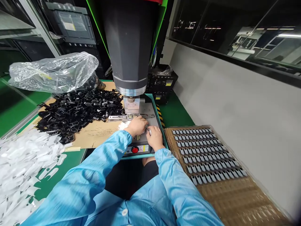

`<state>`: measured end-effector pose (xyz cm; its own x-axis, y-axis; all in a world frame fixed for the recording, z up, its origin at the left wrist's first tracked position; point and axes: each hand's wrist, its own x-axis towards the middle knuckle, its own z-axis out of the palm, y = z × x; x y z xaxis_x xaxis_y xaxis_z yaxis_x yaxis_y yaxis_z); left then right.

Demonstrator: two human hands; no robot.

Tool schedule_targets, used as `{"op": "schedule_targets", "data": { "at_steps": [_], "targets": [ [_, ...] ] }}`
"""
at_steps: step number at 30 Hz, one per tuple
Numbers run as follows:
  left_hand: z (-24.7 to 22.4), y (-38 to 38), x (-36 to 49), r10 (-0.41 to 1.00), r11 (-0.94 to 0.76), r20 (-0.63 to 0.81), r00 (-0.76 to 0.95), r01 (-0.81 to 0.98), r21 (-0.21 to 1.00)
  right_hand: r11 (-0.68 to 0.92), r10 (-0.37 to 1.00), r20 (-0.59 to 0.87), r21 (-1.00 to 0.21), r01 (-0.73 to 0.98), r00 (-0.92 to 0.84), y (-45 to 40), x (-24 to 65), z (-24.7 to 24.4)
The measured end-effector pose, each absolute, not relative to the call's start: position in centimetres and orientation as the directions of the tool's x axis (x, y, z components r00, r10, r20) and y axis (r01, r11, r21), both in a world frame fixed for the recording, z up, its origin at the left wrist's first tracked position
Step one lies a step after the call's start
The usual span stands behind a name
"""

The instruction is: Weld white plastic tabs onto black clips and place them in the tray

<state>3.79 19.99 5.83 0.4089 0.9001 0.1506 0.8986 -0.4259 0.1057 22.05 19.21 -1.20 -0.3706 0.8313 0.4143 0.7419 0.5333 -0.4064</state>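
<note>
My left hand [137, 126] is over the base of the press, its fingers bent and closed. Fingertips of both hands meet near a small light-grey part [150, 131]. My right hand [155, 138] pinches that part between thumb and fingers. What my left fingers hold, if anything, is hidden. Just beyond the hands, a metal fixture [117, 117] lies across the base plate, below the press head [131, 105]. Some white pieces [123, 125] lie beside my left wrist. A red button [134, 150] is on the front panel, below my hands.
Black clip-like parts [80, 106] are heaped on cardboard to the left, under a clear plastic bag [56, 72]. Loose white pieces [25, 166] cover the near left. On the right, a brown tray [202, 194] holds rows of grey parts [207, 153]. Black crates [162, 83] stand behind.
</note>
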Motion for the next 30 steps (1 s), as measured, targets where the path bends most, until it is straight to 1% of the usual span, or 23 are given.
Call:
{"op": "schedule_targets", "data": {
  "at_steps": [3, 11, 13, 15, 17, 19, 21, 24, 27, 30],
  "targets": [
    [5.7, 20.9, 4.3, 0.891, -0.453, 0.086, 0.446, 0.885, 0.103, 0.499, 0.847, 0.416, -0.404, 0.767, -0.332, 19.3, 21.9, -1.6],
    [6.0, 23.0, 4.4, 0.891, -0.455, 0.056, 0.451, 0.887, 0.085, 0.518, 0.844, 0.399, -0.43, 0.739, -0.359, 19.7, 22.3, -1.6],
    [6.2, 22.9, 4.4, 0.891, -0.453, 0.071, 0.448, 0.887, 0.092, 0.531, 0.839, 0.394, -0.44, 0.724, -0.375, 19.8, 22.5, -1.6],
    [6.3, 22.2, 4.1, 0.89, -0.452, 0.135, 0.436, 0.884, 0.122, 0.541, 0.834, 0.398, -0.445, 0.714, -0.383, 19.8, 22.8, -1.6],
    [6.4, 20.8, 3.5, 0.886, -0.447, 0.233, 0.401, 0.872, 0.197, 0.544, 0.83, 0.412, -0.446, 0.711, -0.376, 19.8, 23.0, -1.6],
    [6.5, 18.9, 2.5, 0.888, -0.429, 0.319, 0.333, 0.848, 0.31, 0.543, 0.827, 0.434, -0.453, 0.707, -0.358, 19.6, 23.1, -1.6],
    [6.5, 16.7, 0.9, 0.901, -0.393, 0.361, 0.243, 0.81, 0.435, 0.544, 0.824, 0.453, -0.468, 0.696, -0.34, 19.5, 23.2, -1.7],
    [6.2, 13.8, -2.5, 0.928, -0.315, 0.355, 0.109, 0.739, 0.596, 0.535, 0.829, 0.462, -0.493, 0.686, -0.315, 19.4, 23.3, -1.7],
    [5.4, 12.0, -6.3, 0.944, -0.232, 0.329, -0.009, 0.693, 0.683, 0.456, 0.875, 0.422, -0.551, 0.699, -0.238, 19.6, 23.6, -1.6],
    [4.5, 11.3, -9.2, 0.933, -0.132, 0.314, -0.179, 0.641, 0.756, 0.358, 0.92, 0.358, -0.611, 0.706, -0.157, 20.0, 23.6, -1.2]
  ]
}}
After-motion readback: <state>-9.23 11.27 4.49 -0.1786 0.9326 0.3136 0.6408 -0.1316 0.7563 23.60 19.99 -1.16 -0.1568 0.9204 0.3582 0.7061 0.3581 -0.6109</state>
